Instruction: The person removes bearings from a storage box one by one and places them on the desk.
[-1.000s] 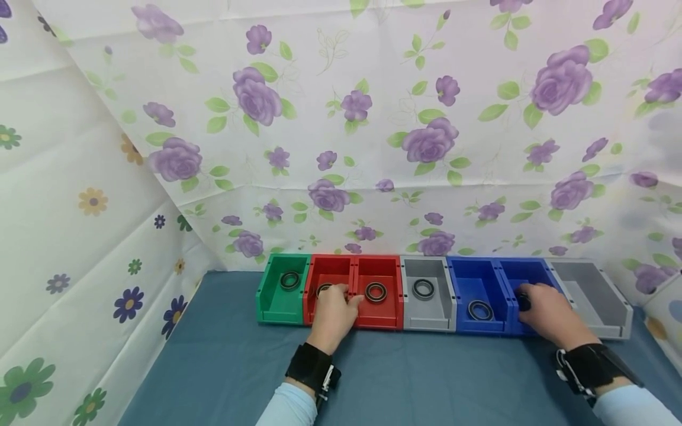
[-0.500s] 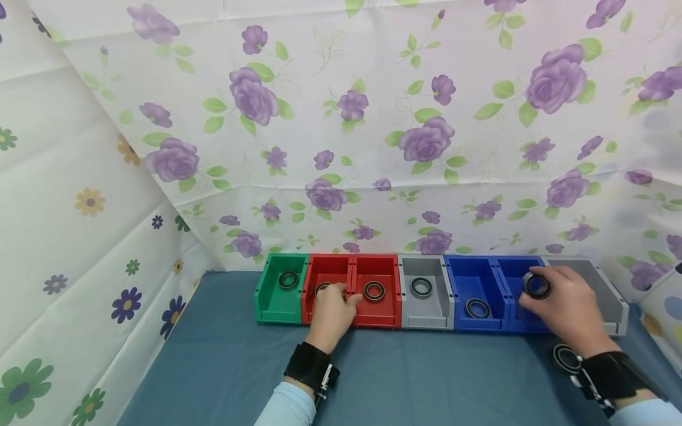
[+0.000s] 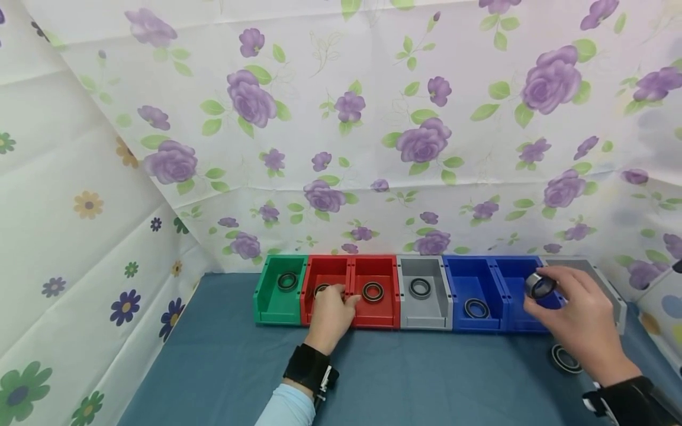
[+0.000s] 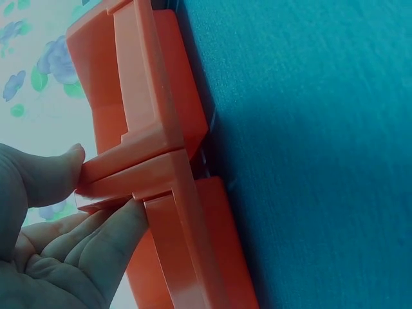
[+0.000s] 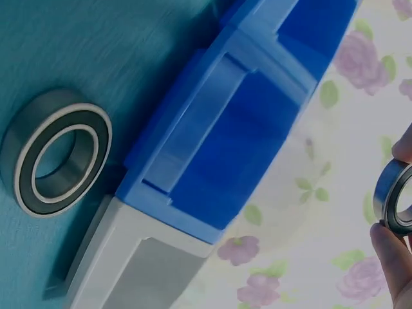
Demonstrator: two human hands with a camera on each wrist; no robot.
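In the head view my left hand (image 3: 331,316) pinches the adjoining side walls of two red bins (image 3: 375,319), thumb on one side and fingers on the other, as the left wrist view shows. A ball bearing lies in each red bin; the left one is partly hidden by that hand. My right hand (image 3: 588,322) holds another bearing (image 5: 386,193) between thumb and fingertips, tilted, above the right blue bin (image 3: 514,266). A larger-looking bearing (image 5: 48,119) rests on the table, left of that bin in the right wrist view and beside my right wrist in the head view.
The bins stand in one row against a flowered cloth backdrop (image 3: 213,148). A green bin (image 3: 279,318), a grey bin (image 3: 426,321) and the left blue bin (image 3: 471,272) each contain a bearing. Another grey bin (image 3: 618,307) ends the row, partly behind my right hand. Blue cloth (image 3: 426,378) covers the table.
My right hand has lifted the bearing out of the right blue bin and moved right and back toward me, uncovering the bearing on the table. My left hand keeps its grip on the red bins.
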